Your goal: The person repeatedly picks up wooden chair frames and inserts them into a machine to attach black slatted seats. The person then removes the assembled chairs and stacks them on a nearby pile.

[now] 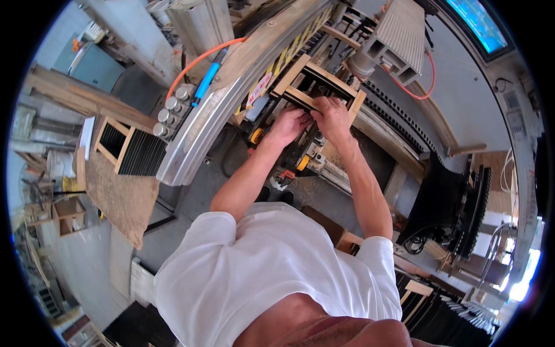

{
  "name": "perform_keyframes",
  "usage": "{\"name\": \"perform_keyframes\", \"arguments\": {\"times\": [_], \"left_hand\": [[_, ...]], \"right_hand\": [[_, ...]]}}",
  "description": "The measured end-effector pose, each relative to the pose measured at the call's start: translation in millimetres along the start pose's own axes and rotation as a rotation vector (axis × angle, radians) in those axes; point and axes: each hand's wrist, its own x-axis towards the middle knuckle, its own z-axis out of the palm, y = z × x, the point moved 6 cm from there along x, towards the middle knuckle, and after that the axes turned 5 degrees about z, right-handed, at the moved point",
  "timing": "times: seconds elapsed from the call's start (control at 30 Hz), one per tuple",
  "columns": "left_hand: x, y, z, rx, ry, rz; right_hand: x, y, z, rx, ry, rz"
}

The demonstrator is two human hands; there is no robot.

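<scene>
A frame of pale wooden bars with dark inner edges (pixel 292 76) lies in the machine before me. My left hand (pixel 291 124) is at its near bar, fingers curled inward, with the fingertips close to those of my right hand. My right hand (pixel 333 117) bends over the right end of that near bar, touching the wood. Between the two hands is a dark spot; whatever small thing the left fingers pinch there is hidden. Below the hands run the machine's metal rails, with a yellow round part (pixel 303 163) and another yellow wheel (pixel 256 136) to the left.
A curved metal beam (pixel 199 130) carries a blue air tool (pixel 206 84) and an orange hose (pixel 196 59). Slatted black pieces in wood (pixel 141 151) lie on a board at left. A ribbed metal housing (pixel 403 37) and a screen (pixel 474 23) stand at upper right. Black cable track (pixel 399 113) runs along the right.
</scene>
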Motion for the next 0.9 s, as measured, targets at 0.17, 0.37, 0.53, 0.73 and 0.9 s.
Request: {"name": "perform_keyframes", "arguments": {"times": [0.17,0.37,0.53,0.73,0.9], "left_hand": [[-2.2,-2.0,4.1,0.007,0.069,0.083],[-50.4,4.8,-3.3,0.133,0.212,0.123],[-140.6,20.7,-23.1,0.166,0.178,0.151],[-237.6,37.1,-35.7,0.206,0.25,0.104],[-286.2,49.2,-55.7,0.221,0.22,0.068]], "right_hand": [[1.3,11.3,14.8,-0.007,-0.074,0.017],[34.8,36.5,17.8,-0.007,0.036,-0.008],[69.0,59.3,42.1,-0.115,-0.017,0.053],[92.2,45.1,50.0,-0.475,-0.011,-0.162],[115.6,38.0,57.9,-0.72,-0.14,-0.123]]}}
